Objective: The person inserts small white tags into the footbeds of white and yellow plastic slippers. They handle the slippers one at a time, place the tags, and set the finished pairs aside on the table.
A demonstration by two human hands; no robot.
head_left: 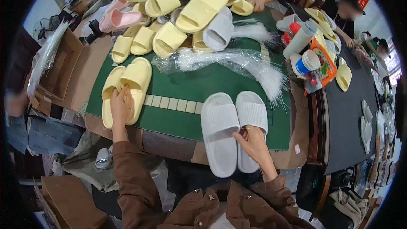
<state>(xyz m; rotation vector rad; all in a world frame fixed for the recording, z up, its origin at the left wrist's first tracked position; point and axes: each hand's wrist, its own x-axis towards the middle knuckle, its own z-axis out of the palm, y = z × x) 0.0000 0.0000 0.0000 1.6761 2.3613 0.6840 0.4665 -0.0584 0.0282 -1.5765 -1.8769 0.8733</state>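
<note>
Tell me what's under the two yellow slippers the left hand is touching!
Beside the yellow slippers, you can see the green mat. What's right beneath their soles is covered, so I can't tell.

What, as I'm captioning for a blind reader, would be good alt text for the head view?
A person's left grip touches a pair of yellow slippers and the right grip a pair of grey slippers, at a green mat. Beyond lie a heap of mostly yellow slippers and crinkled clear plastic.
</note>
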